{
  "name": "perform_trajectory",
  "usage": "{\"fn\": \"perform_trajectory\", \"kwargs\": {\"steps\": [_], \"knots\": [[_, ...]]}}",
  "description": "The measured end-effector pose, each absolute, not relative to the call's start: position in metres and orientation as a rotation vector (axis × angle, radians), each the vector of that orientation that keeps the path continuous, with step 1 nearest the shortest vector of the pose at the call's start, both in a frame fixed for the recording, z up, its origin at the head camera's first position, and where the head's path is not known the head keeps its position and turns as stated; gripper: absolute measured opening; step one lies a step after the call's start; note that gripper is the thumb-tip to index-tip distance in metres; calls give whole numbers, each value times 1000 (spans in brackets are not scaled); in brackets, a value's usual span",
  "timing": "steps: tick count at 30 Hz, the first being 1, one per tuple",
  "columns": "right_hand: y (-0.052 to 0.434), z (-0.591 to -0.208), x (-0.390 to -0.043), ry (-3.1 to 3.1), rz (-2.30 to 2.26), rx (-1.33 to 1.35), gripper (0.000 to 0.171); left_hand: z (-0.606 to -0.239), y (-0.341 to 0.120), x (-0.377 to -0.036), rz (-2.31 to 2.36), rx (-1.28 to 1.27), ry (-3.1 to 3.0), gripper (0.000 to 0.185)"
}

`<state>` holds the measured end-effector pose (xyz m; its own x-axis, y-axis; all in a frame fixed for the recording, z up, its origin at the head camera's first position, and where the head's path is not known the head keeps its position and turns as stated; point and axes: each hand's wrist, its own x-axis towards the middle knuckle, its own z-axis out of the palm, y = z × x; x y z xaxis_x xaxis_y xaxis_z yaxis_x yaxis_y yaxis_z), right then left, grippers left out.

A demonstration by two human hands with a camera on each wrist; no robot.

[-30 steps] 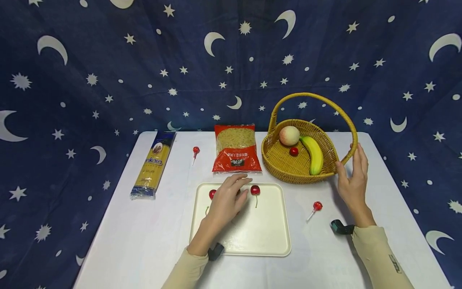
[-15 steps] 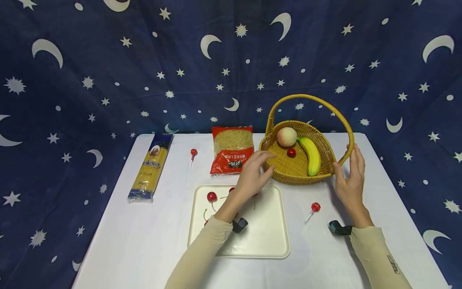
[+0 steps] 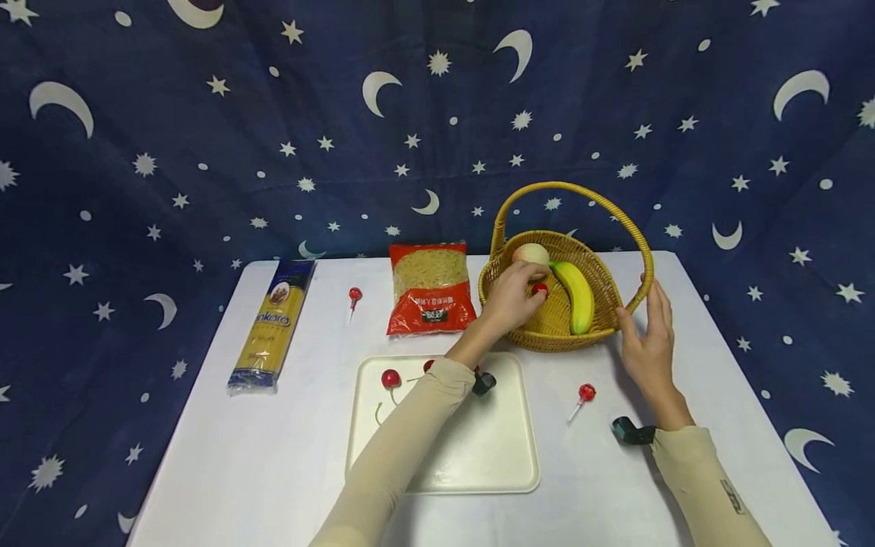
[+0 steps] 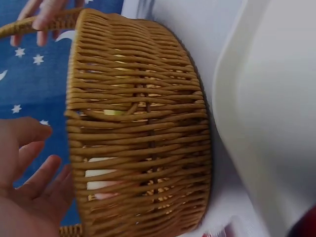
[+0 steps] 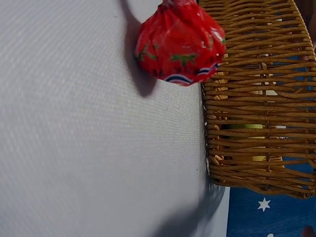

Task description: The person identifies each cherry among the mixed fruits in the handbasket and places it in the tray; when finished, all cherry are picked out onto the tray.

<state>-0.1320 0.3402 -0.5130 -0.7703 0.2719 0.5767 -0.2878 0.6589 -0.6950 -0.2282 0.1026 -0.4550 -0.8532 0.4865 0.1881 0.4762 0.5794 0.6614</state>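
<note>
My left hand [image 3: 513, 300] reaches over the near rim of the yellow wicker basket [image 3: 554, 343], thumb and fingers spread apart. A red cherry [image 3: 541, 289] lies in the basket at its fingertips; contact is unclear. Close by in the basket are a peach [image 3: 532, 253] and a banana [image 3: 579, 300]. In the left wrist view, nothing shows between the left hand's [image 4: 34, 182] thumb and fingers. My right hand [image 3: 649, 346] grips the base of the basket handle [image 3: 641, 258] on the right side. Its fingers [image 4: 47, 15] also appear around the handle in the left wrist view.
A cream tray [image 3: 492, 456] with cherries [image 3: 391, 379] lies under my left forearm, which hides part of it. Behind it stands a red pasta bag [image 3: 432, 292]; a spaghetti pack [image 3: 270, 334] lies left. One lollipop [image 3: 355, 295] is at the back, another lollipop [image 3: 586, 393] before the basket.
My left hand has moved from above the tray, up and right, into the basket beside the cherry. The right hand stays at the handle. The whole view has shifted slightly.
</note>
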Motion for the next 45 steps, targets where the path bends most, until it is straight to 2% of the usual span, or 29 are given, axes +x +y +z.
{"fn": "perform_trajectory", "kwargs": {"steps": [10,19,21,27,34,45], "knots": [[342,-516,-137,-2162,1126,105,72,-471,124,-252,773,836,2780,48],[342,-515,-137,-2185,1120,110,67,-477,137,-258,579,795,2779,49],[342,-515,-137,-2196,1116,103,66,-477,139,-258,527,793,2787,44],[342,-515,-136,-2215,1110,80,66,-479,144,-253,376,797,2798,12],[344,-517,-137,-2215,1101,83,66,-477,145,-249,396,832,2774,4],[343,-514,-135,-2203,1124,76,66,-467,140,-245,545,868,2813,8]]}}
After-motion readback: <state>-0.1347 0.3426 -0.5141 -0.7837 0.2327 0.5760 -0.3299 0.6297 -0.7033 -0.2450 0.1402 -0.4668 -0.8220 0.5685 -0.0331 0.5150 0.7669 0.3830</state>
